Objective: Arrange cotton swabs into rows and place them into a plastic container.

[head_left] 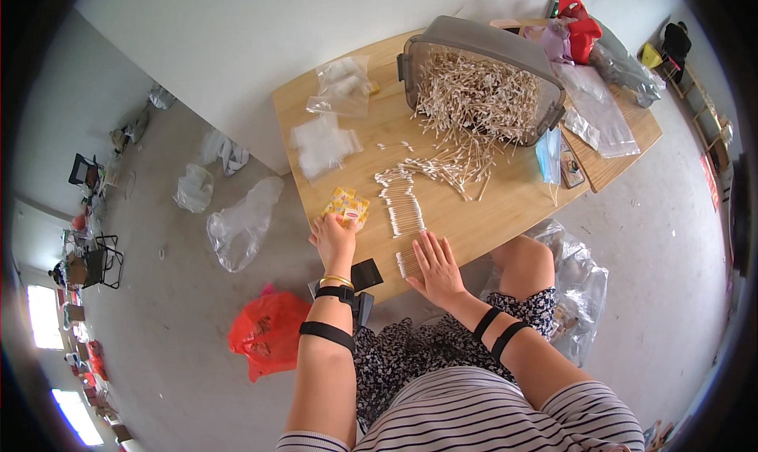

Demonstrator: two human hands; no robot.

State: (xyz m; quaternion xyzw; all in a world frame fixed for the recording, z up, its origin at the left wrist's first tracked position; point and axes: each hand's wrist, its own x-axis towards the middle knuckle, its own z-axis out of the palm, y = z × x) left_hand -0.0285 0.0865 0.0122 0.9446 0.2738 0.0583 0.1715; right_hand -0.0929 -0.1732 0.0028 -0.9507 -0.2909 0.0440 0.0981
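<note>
Striped top, floral skirt, black armbands

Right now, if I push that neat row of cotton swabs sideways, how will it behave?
The row of cotton swabs probably scatters: they are thin loose sticks lying side by side. Being round, some may roll on the smooth wooden table. They look very light, like the loose pile nearby.

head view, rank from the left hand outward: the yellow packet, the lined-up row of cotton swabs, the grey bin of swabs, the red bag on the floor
From the left hand:
1. Yellow packet, touching its fingertips.
2. Lined-up row of cotton swabs, just to its right on the table.
3. Red bag, on the floor behind and left.
4. Grey bin of swabs, at the table's far side.
</note>
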